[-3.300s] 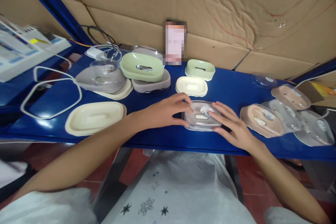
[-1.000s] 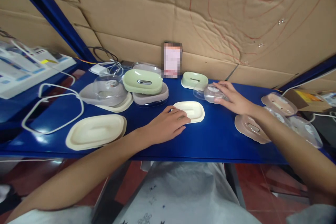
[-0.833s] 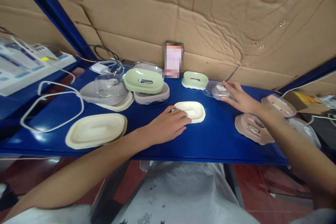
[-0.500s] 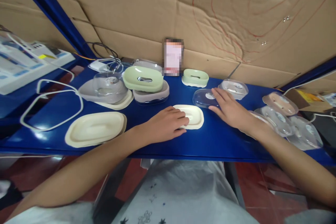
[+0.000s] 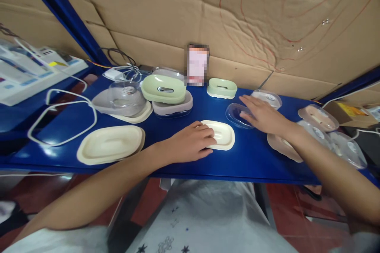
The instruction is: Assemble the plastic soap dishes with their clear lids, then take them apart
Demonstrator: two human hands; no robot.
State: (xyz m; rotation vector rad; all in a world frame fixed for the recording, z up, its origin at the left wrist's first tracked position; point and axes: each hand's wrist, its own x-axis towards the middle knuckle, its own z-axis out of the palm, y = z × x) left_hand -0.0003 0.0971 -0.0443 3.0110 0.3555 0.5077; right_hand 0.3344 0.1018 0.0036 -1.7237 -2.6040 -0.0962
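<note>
My left hand (image 5: 192, 142) lies over the left side of a small cream soap dish (image 5: 224, 135), its fingers curled onto the rim and inside. My right hand (image 5: 263, 114), fingers spread, is at the right end of a clear plastic lid (image 5: 236, 116); whether it touches the lid I cannot tell. Behind that hand sits another clear-lidded dish (image 5: 268, 99). A pale green soap dish (image 5: 222, 89) stands at the back. To the left, a larger green dish (image 5: 162, 87) rests on a pinkish-grey one (image 5: 173, 106).
Front left lies a large cream tray (image 5: 109, 144). Further back are a grey dish with a clear cover (image 5: 126, 95) and a white cable loop (image 5: 62, 116). A phone (image 5: 197, 65) leans against the cardboard. Several lidded dishes (image 5: 319, 118) crowd the right, near the blue table's edge.
The clear lid has shifted slightly right and turned, and my right hand's fingers have drawn partly off it. The cream dish has slid a little right and forward with my left hand.
</note>
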